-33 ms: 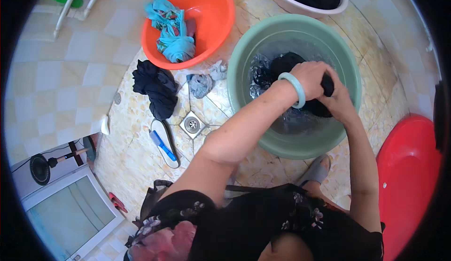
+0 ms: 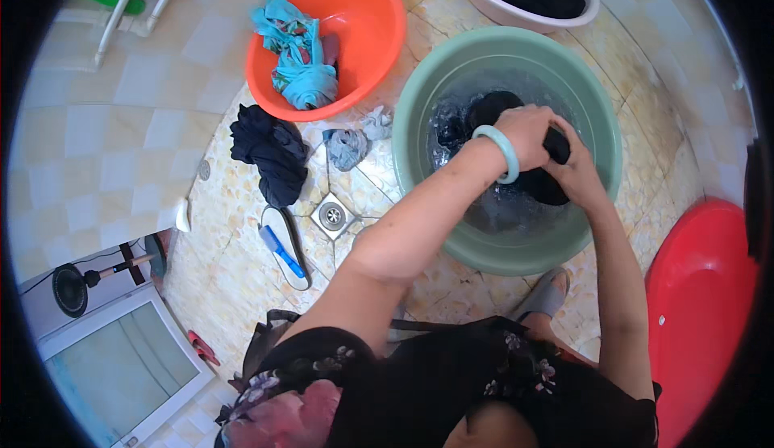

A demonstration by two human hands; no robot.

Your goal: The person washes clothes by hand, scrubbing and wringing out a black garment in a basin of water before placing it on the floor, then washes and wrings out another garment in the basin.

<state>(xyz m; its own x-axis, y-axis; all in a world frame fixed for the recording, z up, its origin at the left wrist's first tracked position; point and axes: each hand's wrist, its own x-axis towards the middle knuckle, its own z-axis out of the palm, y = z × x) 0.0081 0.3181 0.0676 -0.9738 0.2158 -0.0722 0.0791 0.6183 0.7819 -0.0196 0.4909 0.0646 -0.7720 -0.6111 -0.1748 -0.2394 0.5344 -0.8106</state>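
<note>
Black, soft-looking, soaked cloth (image 2: 544, 188) lies bunched in water inside the round green plastic basin (image 2: 516, 259). On the floor left of that basin sits a small, crumpled grey cloth (image 2: 347, 150). Near the basin's middle, my left hand (image 2: 528, 135), with a smooth pale-green bangle (image 2: 509, 154) at its wrist, clasps the black bunch; toward the basin's right side, my right hand (image 2: 577, 171) grips it too, fingers curled round. I judge it limp, water-heavy and slick, hardly fragile; thick gathered folds should offer the surest hold.

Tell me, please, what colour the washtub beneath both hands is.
The washtub is muted green, clearest in the head view.
</note>
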